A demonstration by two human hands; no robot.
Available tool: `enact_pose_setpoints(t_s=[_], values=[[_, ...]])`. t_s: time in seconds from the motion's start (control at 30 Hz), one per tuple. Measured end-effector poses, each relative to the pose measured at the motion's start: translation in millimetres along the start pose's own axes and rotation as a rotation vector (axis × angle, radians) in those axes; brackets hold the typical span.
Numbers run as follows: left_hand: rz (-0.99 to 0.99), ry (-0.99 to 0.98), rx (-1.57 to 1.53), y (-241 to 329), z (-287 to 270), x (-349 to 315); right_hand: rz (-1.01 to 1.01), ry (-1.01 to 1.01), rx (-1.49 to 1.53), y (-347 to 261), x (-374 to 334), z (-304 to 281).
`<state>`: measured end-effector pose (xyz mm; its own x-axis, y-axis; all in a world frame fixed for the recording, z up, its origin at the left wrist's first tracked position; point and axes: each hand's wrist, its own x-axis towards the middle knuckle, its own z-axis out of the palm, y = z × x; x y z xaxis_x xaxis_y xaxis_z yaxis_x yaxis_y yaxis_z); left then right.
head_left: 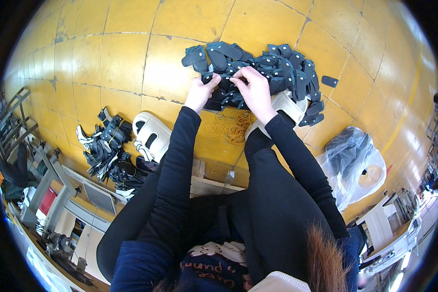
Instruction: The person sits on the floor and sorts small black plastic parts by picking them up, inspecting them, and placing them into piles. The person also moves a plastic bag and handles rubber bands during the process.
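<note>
A pile of dark flat cut pieces (277,68) lies on the yellow tiled floor (121,53) ahead of me. My left hand (200,91) grips one small dark piece at the pile's near edge. My right hand (254,90) pinches the same stack of dark pieces from the right side. Both hands touch close together over the pile. A heap of tan rubber bands (231,126) lies on the floor just below my hands, between my knees.
Bundled dark pieces (104,146) lie at my left beside a white slipper (151,136). My other white slipper (284,104) sits under the right wrist. A clear plastic bag (355,163) with dark material lies at right. Metal frames (39,180) stand at the left.
</note>
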<state>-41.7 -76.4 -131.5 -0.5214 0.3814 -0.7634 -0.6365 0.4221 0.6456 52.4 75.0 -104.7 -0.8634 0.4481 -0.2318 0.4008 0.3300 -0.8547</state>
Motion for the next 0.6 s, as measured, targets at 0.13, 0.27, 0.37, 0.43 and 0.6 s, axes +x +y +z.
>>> enact_pose_setpoints(t_s=[0.13, 0.27, 0.37, 0.43, 0.6], values=[[-0.057, 0.129, -0.054, 2.6, -0.3, 2.8, -0.077, -0.043, 0.18, 4.1, -6.1, -8.9], [0.042, 0.152, -0.024, 3.5, -0.9, 3.8, 0.216, 0.087, 0.4, 7.7, -10.9, -11.6], [0.087, 0.138, 0.008, 4.2, -0.6, 3.3, 0.271, 0.197, 0.6, 12.4, -4.8, -18.7], [0.111, 0.12, -0.002, 5.0, 1.0, 2.8, 0.184, 0.165, 0.622, 13.1, -0.8, -22.2], [0.163, 0.087, 0.009, 6.0, 2.4, 1.8, 0.197, -0.111, 0.527, 3.1, 4.4, -19.3]])
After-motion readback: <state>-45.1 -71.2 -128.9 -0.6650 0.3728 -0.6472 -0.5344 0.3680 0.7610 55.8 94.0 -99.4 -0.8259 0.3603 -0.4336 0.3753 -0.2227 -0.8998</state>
